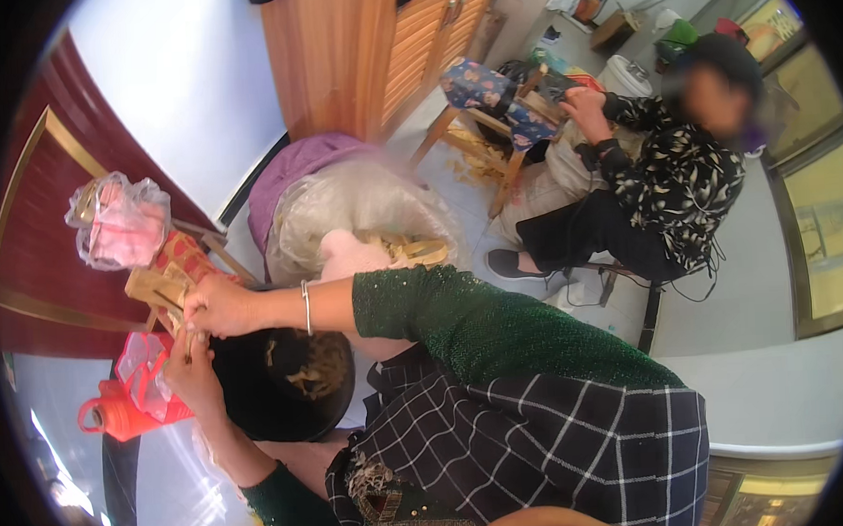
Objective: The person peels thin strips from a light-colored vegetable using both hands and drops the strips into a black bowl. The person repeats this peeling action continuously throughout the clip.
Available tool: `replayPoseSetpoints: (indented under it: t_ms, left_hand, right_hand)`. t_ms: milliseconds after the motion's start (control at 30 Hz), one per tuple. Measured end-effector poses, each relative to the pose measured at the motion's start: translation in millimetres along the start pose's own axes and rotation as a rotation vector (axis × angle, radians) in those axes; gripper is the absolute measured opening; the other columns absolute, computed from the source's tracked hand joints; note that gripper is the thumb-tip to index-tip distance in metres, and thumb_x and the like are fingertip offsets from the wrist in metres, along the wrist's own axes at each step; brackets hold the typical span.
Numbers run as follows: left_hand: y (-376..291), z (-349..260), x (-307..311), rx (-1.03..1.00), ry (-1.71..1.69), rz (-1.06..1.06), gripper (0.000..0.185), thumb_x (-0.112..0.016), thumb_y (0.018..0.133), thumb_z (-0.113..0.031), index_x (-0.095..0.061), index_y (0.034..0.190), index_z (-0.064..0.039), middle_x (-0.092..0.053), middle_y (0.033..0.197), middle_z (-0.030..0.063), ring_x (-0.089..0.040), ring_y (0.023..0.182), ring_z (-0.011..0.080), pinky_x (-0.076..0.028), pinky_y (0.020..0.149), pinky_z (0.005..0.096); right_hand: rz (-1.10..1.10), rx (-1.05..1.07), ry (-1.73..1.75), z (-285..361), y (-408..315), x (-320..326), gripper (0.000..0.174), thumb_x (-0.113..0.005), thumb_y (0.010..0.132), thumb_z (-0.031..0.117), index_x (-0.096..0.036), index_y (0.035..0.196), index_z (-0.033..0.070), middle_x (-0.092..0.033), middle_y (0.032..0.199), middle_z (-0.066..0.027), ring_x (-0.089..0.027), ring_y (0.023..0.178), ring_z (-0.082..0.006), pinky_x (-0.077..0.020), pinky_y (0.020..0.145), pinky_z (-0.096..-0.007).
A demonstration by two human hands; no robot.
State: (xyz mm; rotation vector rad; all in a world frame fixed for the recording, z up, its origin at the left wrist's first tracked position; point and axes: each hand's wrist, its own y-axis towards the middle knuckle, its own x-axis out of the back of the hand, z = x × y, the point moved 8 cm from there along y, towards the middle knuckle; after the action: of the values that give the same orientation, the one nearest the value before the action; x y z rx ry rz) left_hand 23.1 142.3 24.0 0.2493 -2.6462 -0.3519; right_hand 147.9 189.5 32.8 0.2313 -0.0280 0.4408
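My right hand (220, 307), with a silver bangle at the wrist, is closed at the near end of a wooden block (156, 283). A dark, narrow line on the block may be a blade or a slot; I cannot tell which. Just below, my left hand (195, 378) pinches a thin brown strip (189, 347), its fingertips meeting those of the right. The right fingers also close on this small piece, which they mostly hide. Under my forearms stands a black tub (258, 404), with pale curled strips (320, 366) inside.
Red patterned cloth (190, 255) and a pink plastic-wrapped bundle (127, 230) are by the block. An orange-red jug (110, 410) stands lower left. Beyond the tub sits a large plastic-lined sack (348, 196). Another person (671, 174) sits at a cloth-covered wooden stand (484, 91).
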Motion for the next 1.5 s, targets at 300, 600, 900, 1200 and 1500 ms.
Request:
replayPoseSetpoints:
  t_ms: [300,600,900,1200,1500]
  left_hand:
    - [-71.7,98.2,115.4,0.353,0.063,-0.283,0.028,-0.051,0.093,-0.013,-0.064,0.115,0.0,-0.067,0.085,0.0053,-0.056,0.063,0.0088,-0.043,0.049,0.0207]
    - [-110.8,290.9,124.9,0.57,0.531,0.04,0.017,-0.055,0.082,-0.012,-0.069,0.075,-0.004,-0.066,0.069,0.008,-0.06,0.056,0.0126,-0.045,0.048,0.0275]
    - [-156.8,301.1,137.4,0.679,1.171,0.141,0.019,-0.06,0.08,-0.022,-0.073,0.084,-0.008,-0.071,0.088,0.0092,-0.069,0.077,0.0197,-0.051,0.066,0.0359]
    - [-208.1,330.2,204.0,0.933,0.197,-0.38,0.038,-0.061,0.08,-0.026,-0.064,0.109,-0.001,-0.065,0.076,0.0103,-0.059,0.053,0.0175,-0.05,0.049,0.0294]
    - [-167.8,145.5,166.9,0.815,-0.023,-0.387,0.029,-0.062,0.088,-0.02,-0.063,0.111,-0.001,-0.068,0.096,0.0087,-0.062,0.076,0.0141,-0.05,0.067,0.0232]
  right_hand:
    - [-0.323,0.293,-0.558,33.1,-82.8,109.4,0.013,-0.06,0.078,0.016,-0.063,0.072,0.004,-0.062,0.065,-0.0134,-0.062,0.062,-0.032,-0.0495,0.059,-0.0378]
    - [-0.389,0.269,-1.365,11.0,-145.5,188.6,0.016,-0.054,0.089,0.015,-0.062,0.082,0.003,-0.062,0.073,-0.0144,-0.061,0.067,-0.0278,-0.0472,0.062,-0.0382]
    - [-0.243,0.11,-0.806,-39.1,-84.9,121.9,0.011,-0.062,0.087,0.009,-0.067,0.088,-0.001,-0.057,0.064,-0.0016,-0.05,0.061,-0.0065,-0.0428,0.057,-0.0226]
    - [-0.593,-0.043,-0.069,-40.4,-113.1,189.4,0.013,-0.06,0.088,0.008,-0.065,0.09,-0.004,-0.052,0.068,0.0021,-0.042,0.057,-0.0036,-0.0315,0.049,-0.0184]
    - [-0.597,-0.91,0.075,-245.9,-234.8,300.4,0.009,-0.058,0.087,0.008,-0.064,0.082,0.003,-0.054,0.066,-0.0013,-0.05,0.054,-0.0106,-0.0446,0.048,-0.0237]
